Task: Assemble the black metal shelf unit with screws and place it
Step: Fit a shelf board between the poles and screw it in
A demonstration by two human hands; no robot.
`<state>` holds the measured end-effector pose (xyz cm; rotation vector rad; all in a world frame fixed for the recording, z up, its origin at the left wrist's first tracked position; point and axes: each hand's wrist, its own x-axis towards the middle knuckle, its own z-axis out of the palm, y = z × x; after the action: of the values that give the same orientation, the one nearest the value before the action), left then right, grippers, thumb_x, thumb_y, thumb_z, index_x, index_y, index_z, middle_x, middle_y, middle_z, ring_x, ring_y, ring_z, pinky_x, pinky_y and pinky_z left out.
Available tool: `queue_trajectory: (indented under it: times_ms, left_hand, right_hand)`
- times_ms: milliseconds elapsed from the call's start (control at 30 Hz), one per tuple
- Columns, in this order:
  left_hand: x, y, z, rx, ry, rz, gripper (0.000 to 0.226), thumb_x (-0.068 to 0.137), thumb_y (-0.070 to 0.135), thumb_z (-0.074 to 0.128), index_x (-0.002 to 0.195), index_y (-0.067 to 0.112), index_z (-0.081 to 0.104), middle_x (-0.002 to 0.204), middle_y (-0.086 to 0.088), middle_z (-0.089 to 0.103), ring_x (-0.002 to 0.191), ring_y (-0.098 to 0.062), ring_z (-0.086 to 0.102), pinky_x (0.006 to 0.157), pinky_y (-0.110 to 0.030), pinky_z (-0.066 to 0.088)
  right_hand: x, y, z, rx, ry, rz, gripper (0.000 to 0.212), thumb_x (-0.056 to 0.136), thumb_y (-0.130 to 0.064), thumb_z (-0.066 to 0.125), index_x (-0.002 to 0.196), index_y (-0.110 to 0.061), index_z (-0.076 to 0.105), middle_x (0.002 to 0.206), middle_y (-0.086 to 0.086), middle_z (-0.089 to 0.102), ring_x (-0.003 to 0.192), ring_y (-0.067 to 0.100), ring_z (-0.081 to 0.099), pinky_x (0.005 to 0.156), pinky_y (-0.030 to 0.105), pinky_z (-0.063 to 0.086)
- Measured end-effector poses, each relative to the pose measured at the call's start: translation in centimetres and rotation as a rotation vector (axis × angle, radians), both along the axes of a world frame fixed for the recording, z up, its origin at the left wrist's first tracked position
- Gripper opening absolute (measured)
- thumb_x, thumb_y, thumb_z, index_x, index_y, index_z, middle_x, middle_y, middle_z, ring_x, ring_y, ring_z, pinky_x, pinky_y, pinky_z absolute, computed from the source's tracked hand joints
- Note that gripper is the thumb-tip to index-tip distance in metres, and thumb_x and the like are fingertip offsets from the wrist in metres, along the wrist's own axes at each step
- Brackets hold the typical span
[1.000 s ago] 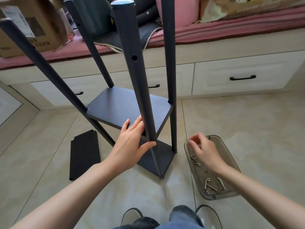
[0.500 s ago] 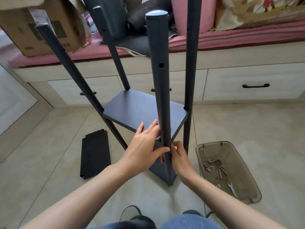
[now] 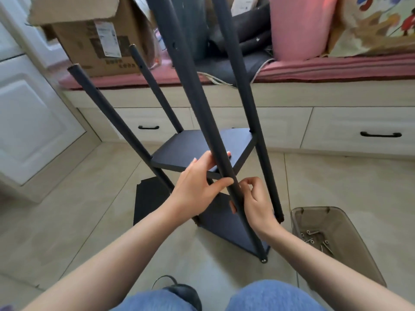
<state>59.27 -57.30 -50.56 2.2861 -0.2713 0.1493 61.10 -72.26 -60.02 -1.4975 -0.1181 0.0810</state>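
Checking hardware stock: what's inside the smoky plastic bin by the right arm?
The plastic bin holds loose silver screws near its middle. The right forearm covers the bin's near part, so anything lying there cannot be seen, and no full count is possible.

Since a second ago the right hand (image 3: 256, 198) has left the grey tray (image 3: 363, 250), now at the lower right of the frame, and come up against the right side of the near post (image 3: 202, 122) at the centre, fingers curled at it just below the middle shelf (image 3: 197, 151). The black metal shelf unit (image 3: 224, 223) now leans, the near post running up toward the top centre. The left hand (image 3: 197, 185) has its thumb closed across that post
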Motion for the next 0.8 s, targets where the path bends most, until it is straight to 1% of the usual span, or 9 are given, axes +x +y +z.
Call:
queue_trajectory:
  times_ms: [100, 200, 267, 300, 400, 500, 567, 667, 800]
  left_hand:
    - [-0.6, 1.3, 0.2, -0.039, -0.009, 0.049, 0.051, 0.090, 0.020, 0.074, 0.137, 0.028, 0.055, 0.125, 0.025, 0.060, 0.127, -0.001, 0.053, 0.118, -0.044, 0.035]
    - [-1.4, 2.7, 0.3, -0.072, -0.011, 0.084, 0.054, 0.090, 0.021, 0.074, 0.140, 0.030, 0.052, 0.124, 0.021, 0.061, 0.126, 0.000, 0.052, 0.110, -0.023, 0.043]
    - [-2.1, 3.7, 0.3, -0.108, -0.010, 0.112, 0.055, 0.090, 0.021, 0.073, 0.139, 0.031, 0.051, 0.123, 0.025, 0.059, 0.125, 0.002, 0.052, 0.103, -0.012, 0.041]
    - [-2.4, 4.2, 0.4, -0.128, -0.011, 0.129, 0.055, 0.090, 0.020, 0.073, 0.138, 0.032, 0.051, 0.122, 0.027, 0.059, 0.124, 0.003, 0.053, 0.101, -0.010, 0.041]
    - [-3.3, 5.8, 0.5, -0.209, -0.026, 0.173, 0.052, 0.089, 0.018, 0.073, 0.134, 0.032, 0.051, 0.121, 0.031, 0.057, 0.118, 0.011, 0.054, 0.095, -0.006, 0.045]
    - [-4.0, 7.7, 0.4, -0.353, -0.038, 0.209, 0.049, 0.090, 0.014, 0.073, 0.136, 0.023, 0.055, 0.127, 0.024, 0.062, 0.117, 0.011, 0.057, 0.089, -0.004, 0.045]
    - [-4.7, 9.0, 0.2, -0.426, -0.042, 0.237, 0.051, 0.091, 0.015, 0.072, 0.138, 0.022, 0.055, 0.128, 0.022, 0.064, 0.118, 0.010, 0.057, 0.089, -0.004, 0.044]
    - [-5.5, 11.0, -0.7, -0.475, -0.035, 0.278, 0.053, 0.089, 0.024, 0.073, 0.138, 0.029, 0.055, 0.129, 0.027, 0.063, 0.121, 0.012, 0.055, 0.090, -0.004, 0.043]
    - [-6.7, 13.6, -2.0, -0.528, -0.042, 0.329, 0.060, 0.081, 0.040, 0.072, 0.138, 0.034, 0.054, 0.133, 0.024, 0.061, 0.127, 0.003, 0.054, 0.101, -0.014, 0.046]
  right_hand:
    - [0.0, 1.3, 0.4, 0.029, 0.009, 0.003, 0.014, 0.108, -0.018, 0.030, 0.095, -0.013, 0.035, 0.048, -0.002, 0.050, 0.044, 0.016, 0.045, 0.045, 0.024, 0.038]
    - [0.1, 2.3, 0.8, -0.002, 0.006, 0.023, 0.014, 0.108, -0.020, 0.032, 0.098, -0.012, 0.038, 0.053, 0.000, 0.052, 0.047, 0.018, 0.048, 0.047, 0.028, 0.041]
    - [0.3, 3.0, 1.2, -0.052, -0.002, 0.042, 0.015, 0.107, -0.022, 0.034, 0.100, -0.010, 0.040, 0.063, 0.009, 0.054, 0.051, 0.022, 0.052, 0.049, 0.029, 0.045]
    - [0.4, 3.4, 1.5, -0.079, -0.009, 0.052, 0.015, 0.107, -0.023, 0.035, 0.101, -0.010, 0.041, 0.066, 0.015, 0.054, 0.052, 0.023, 0.054, 0.050, 0.030, 0.047]
    - [0.7, 4.8, 2.5, -0.125, -0.054, 0.061, 0.015, 0.107, -0.024, 0.036, 0.100, -0.011, 0.041, 0.067, 0.023, 0.055, 0.048, 0.020, 0.056, 0.048, 0.028, 0.048]
    - [0.9, 6.6, 3.3, -0.139, -0.087, 0.050, 0.015, 0.107, -0.024, 0.037, 0.101, -0.011, 0.042, 0.067, 0.023, 0.053, 0.043, 0.016, 0.054, 0.044, 0.024, 0.045]
    - [0.9, 7.8, 3.7, -0.160, -0.105, 0.061, 0.014, 0.107, -0.025, 0.038, 0.101, -0.012, 0.041, 0.066, 0.019, 0.052, 0.042, 0.016, 0.055, 0.043, 0.024, 0.045]
    - [0.9, 9.6, 4.0, -0.196, -0.121, 0.104, 0.014, 0.106, -0.025, 0.039, 0.103, -0.012, 0.041, 0.069, 0.017, 0.053, 0.045, 0.014, 0.057, 0.044, 0.021, 0.046]
    - [0.8, 11.7, 4.4, -0.254, -0.145, 0.163, 0.012, 0.106, -0.026, 0.040, 0.106, -0.014, 0.041, 0.072, 0.017, 0.059, 0.050, 0.014, 0.063, 0.046, 0.021, 0.050]
